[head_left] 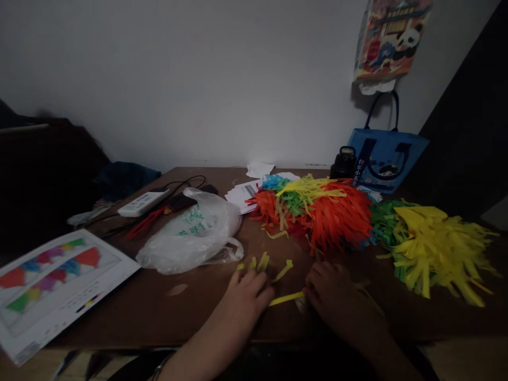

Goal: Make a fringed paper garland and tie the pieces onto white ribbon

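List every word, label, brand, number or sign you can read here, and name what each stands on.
"快乐小", running down the blue bag; the character below is unclear.
Green characters on the plastic bag: too creased and blurred to read.
Print on the sheet with colored flags: too small to read.
Lettering on the hanging panda pack: too blurred to read.
Barcode-like stripes on the white papers: no legible characters.

A plain pale wall (222, 79) is dimly lit, its foot met by the far edge of a brown table (166, 323), while a light-toned floor (468, 357) is glimpsed below and both sides are sunk in shadow.
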`<state>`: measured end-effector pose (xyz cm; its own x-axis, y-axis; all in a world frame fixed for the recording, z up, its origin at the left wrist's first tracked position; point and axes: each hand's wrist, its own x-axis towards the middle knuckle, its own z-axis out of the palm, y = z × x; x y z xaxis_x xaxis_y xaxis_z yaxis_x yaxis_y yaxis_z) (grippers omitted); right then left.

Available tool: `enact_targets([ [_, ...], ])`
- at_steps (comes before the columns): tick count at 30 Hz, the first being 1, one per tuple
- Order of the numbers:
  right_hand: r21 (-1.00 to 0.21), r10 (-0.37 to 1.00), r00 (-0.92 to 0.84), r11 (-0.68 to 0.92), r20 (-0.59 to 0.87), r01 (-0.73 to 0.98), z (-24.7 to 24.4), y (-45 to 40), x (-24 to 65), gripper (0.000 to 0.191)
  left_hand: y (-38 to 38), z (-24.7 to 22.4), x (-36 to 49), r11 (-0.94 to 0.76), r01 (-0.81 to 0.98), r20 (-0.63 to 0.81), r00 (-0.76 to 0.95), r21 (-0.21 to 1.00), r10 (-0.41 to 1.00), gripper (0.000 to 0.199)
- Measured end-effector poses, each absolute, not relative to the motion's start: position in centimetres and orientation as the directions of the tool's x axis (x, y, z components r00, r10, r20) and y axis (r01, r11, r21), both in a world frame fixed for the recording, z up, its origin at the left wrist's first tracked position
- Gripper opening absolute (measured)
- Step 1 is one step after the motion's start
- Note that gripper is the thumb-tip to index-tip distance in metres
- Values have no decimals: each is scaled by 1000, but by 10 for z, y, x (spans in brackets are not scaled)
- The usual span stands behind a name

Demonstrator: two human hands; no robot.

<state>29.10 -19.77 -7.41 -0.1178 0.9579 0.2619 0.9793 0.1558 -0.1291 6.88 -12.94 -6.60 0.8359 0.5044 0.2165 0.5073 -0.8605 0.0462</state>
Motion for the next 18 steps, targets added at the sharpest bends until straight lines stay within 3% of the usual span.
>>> enact_targets([
  [3, -234, 956, -86, 155, 279, 960, -77, -198, 292, 14, -136, -61, 70, -923, 376, 250, 889, 78, 383, 12],
  [6, -297, 948, -75, 171, 308, 939, -78, -199, 290, 15, -139, -59, 73, -890, 443, 237, 858, 112, 457, 11],
  [12, -340, 930, -68, 199, 362, 919, -76, -201, 290, 17, -130, -67, 84, -868, 495, 206, 846, 41, 492, 15],
  [15, -329, 862, -91, 286, 498, 900, -82, -199, 287, 16, -128, -66, 89, -857, 512, 171, 841, 57, 513, 11],
  [18, -238, 754, -190, 419, 628, 876, -91, -194, 278, 10, -129, -62, 91, -838, 535, 156, 823, 107, 546, 11],
])
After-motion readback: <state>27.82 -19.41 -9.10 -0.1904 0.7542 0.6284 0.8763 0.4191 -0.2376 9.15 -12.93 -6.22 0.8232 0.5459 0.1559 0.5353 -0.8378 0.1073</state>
